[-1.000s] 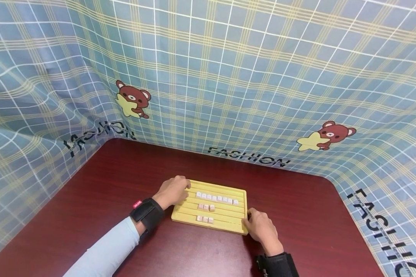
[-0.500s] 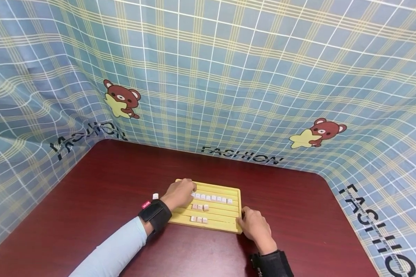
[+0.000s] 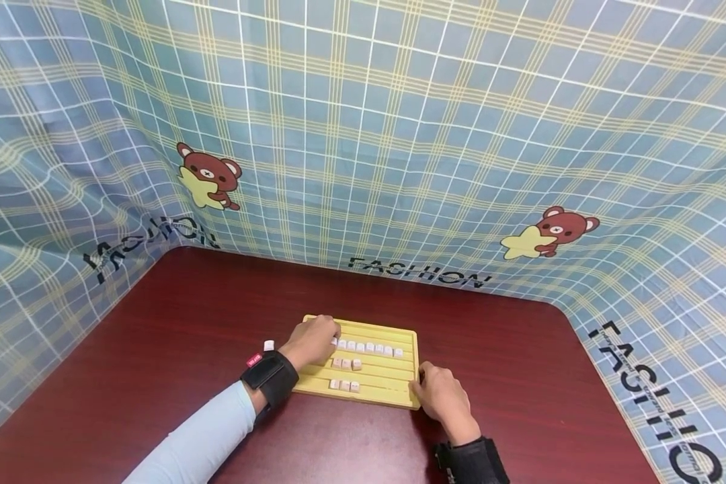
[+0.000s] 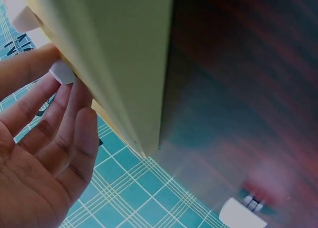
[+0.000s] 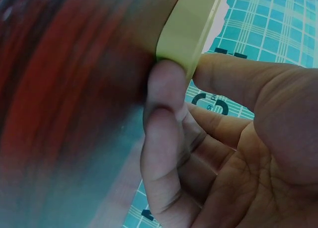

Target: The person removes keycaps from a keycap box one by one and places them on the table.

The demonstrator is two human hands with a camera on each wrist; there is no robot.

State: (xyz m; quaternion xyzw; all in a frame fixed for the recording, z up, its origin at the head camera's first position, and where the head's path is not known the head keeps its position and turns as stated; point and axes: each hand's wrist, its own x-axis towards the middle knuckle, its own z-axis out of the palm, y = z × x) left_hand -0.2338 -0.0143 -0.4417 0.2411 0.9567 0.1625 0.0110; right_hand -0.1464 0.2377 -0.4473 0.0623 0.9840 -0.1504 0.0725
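Note:
A yellow ridged tray [image 3: 387,393] lies on the table with several white keycaps [image 3: 370,347] in a row and two shorter rows of pinkish keycaps [image 3: 346,364] nearer me. My left hand [image 3: 313,339] reaches over the tray's left part. In the left wrist view its thumb and fingers pinch a white keycap [image 4: 62,71] at the tray's ridge. My right hand [image 3: 443,395] holds the tray's near right corner, thumb on the rim and fingers against the side wall [image 5: 186,27]. The left hand hides the left end of the long row.
One loose white keycap [image 3: 269,345] lies on the dark red table [image 3: 218,302], left of the tray beside the left wrist band [image 3: 271,378]. A blue plaid curtain [image 3: 363,168] surrounds the table's back and sides.
My left hand has moved right over the tray to the long row's left end, bringing the loose keycap on the table into view. The right hand stays at the corner.

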